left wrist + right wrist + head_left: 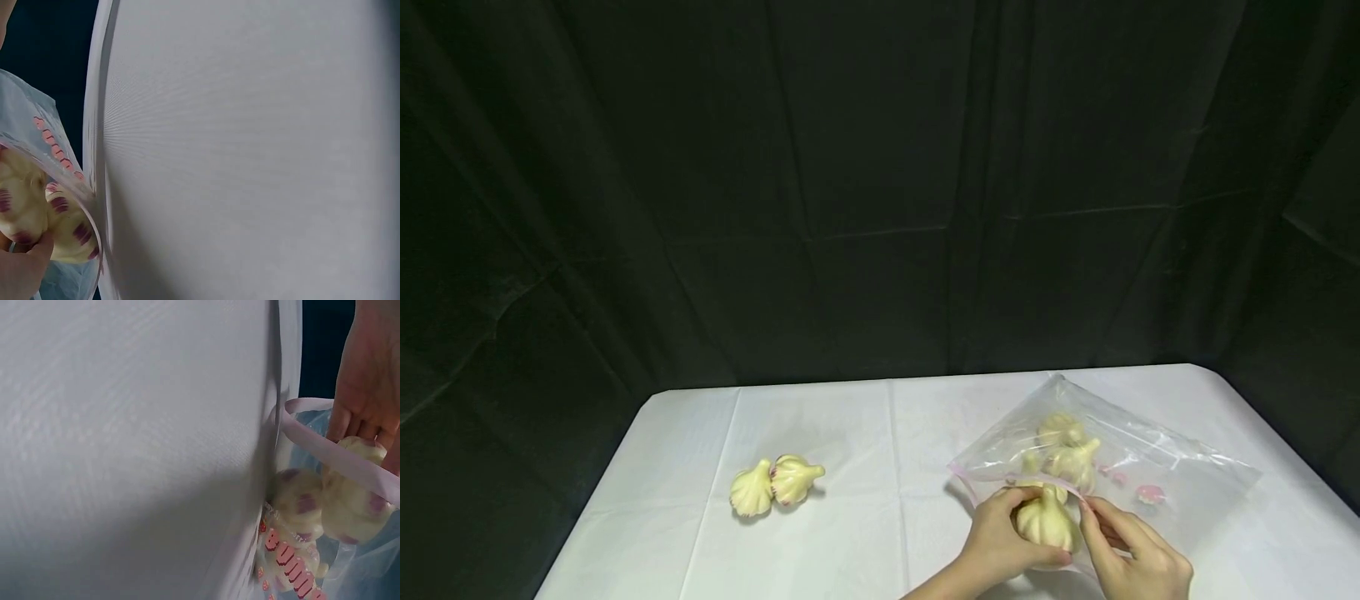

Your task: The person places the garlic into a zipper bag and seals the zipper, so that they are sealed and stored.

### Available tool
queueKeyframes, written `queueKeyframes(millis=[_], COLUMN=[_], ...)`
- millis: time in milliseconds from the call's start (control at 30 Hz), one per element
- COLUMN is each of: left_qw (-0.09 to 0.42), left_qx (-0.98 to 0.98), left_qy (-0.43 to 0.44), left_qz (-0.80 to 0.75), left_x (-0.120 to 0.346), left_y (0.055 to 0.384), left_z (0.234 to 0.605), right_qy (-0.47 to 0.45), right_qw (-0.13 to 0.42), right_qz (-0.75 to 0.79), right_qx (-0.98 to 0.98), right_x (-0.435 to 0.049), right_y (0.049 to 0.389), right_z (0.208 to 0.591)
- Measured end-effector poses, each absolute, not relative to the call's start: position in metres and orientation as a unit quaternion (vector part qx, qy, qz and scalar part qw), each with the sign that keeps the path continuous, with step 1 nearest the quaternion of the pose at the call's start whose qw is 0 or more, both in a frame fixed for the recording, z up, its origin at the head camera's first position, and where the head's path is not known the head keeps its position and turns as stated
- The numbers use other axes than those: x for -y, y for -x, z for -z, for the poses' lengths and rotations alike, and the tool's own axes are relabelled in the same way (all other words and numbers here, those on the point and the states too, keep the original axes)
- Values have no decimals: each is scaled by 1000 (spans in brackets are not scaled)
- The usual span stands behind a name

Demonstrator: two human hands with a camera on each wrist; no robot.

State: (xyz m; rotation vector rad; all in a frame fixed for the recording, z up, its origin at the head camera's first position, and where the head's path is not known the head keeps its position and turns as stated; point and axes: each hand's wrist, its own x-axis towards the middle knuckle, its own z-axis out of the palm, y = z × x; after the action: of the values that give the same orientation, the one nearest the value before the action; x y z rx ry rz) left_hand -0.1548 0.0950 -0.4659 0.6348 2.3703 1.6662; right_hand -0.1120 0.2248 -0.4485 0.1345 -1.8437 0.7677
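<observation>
My left hand (1000, 537) grips a pale garlic bulb (1047, 525) at the mouth of a clear zip bag (1198, 479). The bulb's stem points away from me, and in the left wrist view purple streaks mark the garlic (22, 200). With thumb and fingers, my right hand (1138, 554) pinches the bag's pink-edged rim and holds the mouth apart. Several garlic bulbs (1072, 463) lie inside the bag, partly overlapping. In the right wrist view, the left hand's fingers reach past the pink rim (331, 450) around the bulb.
Two more garlic bulbs (751, 490) lie touching each other on the white-covered table (842, 550), left of the bag. Pink printing (1150, 494) shows on the bag. A black curtain (880, 192) hangs behind the table and along its sides.
</observation>
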Motion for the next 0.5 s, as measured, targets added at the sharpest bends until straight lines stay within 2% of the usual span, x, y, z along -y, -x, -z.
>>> queueKeyframes(millis=[500], left_qw=[104], left_qx=[-790], left_qy=[-199], left_qz=[-571], left_x=[-102], left_y=[165], left_z=[468], right_qy=[-45], right_qw=[547], right_qz=[-323], right_qx=[771], right_x=[-225], right_y=[112], right_z=[443])
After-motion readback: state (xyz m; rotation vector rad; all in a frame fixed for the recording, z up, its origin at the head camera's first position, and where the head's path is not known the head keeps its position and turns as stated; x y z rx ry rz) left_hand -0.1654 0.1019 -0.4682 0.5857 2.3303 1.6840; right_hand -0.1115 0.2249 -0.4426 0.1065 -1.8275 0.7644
